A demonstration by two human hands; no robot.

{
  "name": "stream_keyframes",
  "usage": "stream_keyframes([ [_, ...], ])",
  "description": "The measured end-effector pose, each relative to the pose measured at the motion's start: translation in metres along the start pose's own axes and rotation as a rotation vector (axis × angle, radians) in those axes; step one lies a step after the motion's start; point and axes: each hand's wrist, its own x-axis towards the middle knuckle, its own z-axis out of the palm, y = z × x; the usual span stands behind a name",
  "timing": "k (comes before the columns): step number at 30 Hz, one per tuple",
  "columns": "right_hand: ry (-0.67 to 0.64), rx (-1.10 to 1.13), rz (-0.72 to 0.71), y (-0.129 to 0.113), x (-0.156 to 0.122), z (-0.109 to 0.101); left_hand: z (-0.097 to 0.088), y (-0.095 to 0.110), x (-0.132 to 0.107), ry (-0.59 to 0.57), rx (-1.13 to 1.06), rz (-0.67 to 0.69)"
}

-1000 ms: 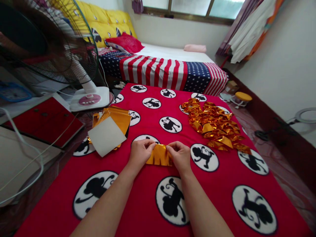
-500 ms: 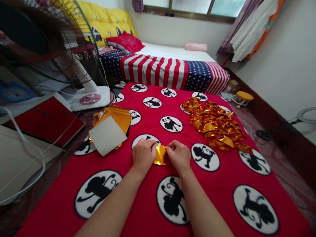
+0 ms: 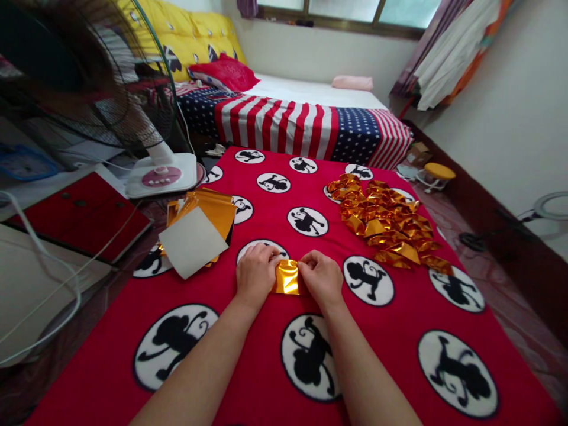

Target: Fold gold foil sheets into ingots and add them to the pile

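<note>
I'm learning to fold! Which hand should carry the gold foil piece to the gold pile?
Probably the right hand: it touches the small shiny gold foil piece on the side facing the heap of folded gold foil strips, so it sits closer than the left hand.

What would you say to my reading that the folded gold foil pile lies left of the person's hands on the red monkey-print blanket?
The side is wrong: the folded gold foil pile lies right of the left hand and right hand, on the red monkey-print blanket, as the head view shows.
</note>
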Motion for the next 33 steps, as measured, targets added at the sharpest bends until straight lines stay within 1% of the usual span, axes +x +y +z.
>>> stream_keyframes([
  [4, 0.023, 0.043, -0.045, 0.0, -0.002, 0.0, 0.0, -0.002, 0.002, -0.011, -0.045, 0.059],
  [7, 0.019, 0.032, -0.085, 0.0, -0.003, 0.0, 0.001, -0.004, 0.002, -0.041, -0.067, 0.123],
  [9, 0.016, 0.009, -0.086, -0.001, -0.004, 0.0, 0.003, -0.005, 0.002, -0.049, -0.095, 0.137],
  [12, 0.009, -0.034, -0.063, -0.003, -0.004, 0.0, 0.006, -0.003, 0.002, -0.042, -0.098, 0.114],
  [20, 0.035, -0.093, -0.004, -0.013, -0.008, 0.0, 0.007, 0.013, -0.001, -0.004, 0.056, -0.024],
  [28, 0.118, -0.144, -0.015, -0.02, -0.013, 0.012, 0.005, 0.011, -0.005, -0.01, 0.056, -0.031],
  [33, 0.122, -0.187, -0.035, -0.017, -0.013, 0.017, 0.003, 0.009, -0.006, -0.039, 0.026, -0.037],
])
